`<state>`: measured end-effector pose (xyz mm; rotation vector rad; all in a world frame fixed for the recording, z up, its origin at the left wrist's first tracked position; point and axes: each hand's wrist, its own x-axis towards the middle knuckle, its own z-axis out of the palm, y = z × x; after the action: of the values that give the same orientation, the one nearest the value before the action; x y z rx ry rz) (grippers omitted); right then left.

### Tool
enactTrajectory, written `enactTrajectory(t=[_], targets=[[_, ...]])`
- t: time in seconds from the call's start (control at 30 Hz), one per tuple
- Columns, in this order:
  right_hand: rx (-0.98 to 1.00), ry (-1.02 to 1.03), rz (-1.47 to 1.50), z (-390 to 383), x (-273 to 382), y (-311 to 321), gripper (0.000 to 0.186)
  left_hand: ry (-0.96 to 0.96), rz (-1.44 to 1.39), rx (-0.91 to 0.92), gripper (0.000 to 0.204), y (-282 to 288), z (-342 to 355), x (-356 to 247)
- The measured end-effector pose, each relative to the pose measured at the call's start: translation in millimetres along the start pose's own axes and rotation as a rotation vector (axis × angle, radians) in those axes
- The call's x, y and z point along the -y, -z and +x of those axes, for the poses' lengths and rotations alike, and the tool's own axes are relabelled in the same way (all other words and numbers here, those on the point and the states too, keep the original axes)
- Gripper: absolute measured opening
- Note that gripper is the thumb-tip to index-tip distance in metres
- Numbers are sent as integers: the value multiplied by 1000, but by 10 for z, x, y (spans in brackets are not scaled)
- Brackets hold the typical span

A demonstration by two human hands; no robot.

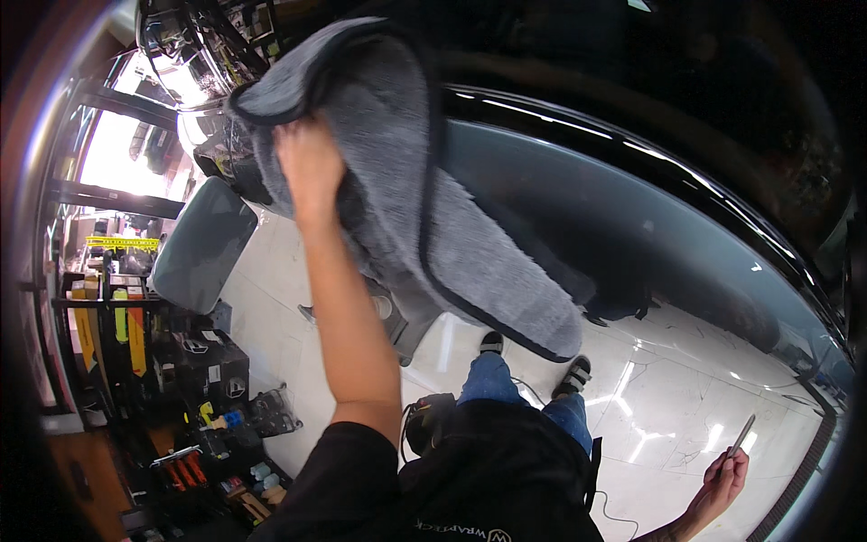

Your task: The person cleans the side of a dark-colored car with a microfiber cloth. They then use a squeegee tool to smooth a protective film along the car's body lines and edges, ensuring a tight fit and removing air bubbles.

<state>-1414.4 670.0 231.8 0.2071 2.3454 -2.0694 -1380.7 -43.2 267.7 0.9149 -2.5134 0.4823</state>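
My left hand [310,172] is raised in front of the car, its fingers closed on a large grey plush towel [384,126] with black edging. The towel hangs in folds and trails down to the right, covering part of the car's side. Low on the right, my right hand [722,479] is held away from the car. A slim grey stick-like tool [742,435] is gripped in it, pointing up; its exact kind is too small to make out.
The car's blue-grey lower panel [560,190] curves across the right under a glossy black upper part. A grey rounded panel [206,244] stands at the left. Shelving with tools and a black box [208,370] lines that side. A cable [619,519] lies on the pale tiled floor.
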Motion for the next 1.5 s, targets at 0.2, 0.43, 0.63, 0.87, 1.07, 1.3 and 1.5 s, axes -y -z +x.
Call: enactTrajectory(t=[0.2, 0.43, 0.63, 0.87, 1.07, 1.3, 1.5], targets=[[58, -119, -26, -250, -197, -568, 20, 437, -452, 119, 36, -398, 543, 1348], [57, -211, -52, -722, -659, -1087, 16, 475, -547, 207, 42, -877, 968, 2306], [59, -282, -24, -819, -973, -1231, 20, 499, -549, 199, 49, -869, 715, 2542], [79, -334, -38, -888, -881, -1112, 17, 434, -414, 55, 57, -632, 46, 1983], [62, -309, -15, -797, -1029, -999, 17, 210, -304, -117, 64, -573, -653, 352], [167, -335, 32, -605, -1539, -739, 16, -71, -401, -165, 73, -118, -1242, -2038], [150, -268, 163, -210, -1666, -219, 12, -236, -545, -282, 77, 556, -1475, -3681]])
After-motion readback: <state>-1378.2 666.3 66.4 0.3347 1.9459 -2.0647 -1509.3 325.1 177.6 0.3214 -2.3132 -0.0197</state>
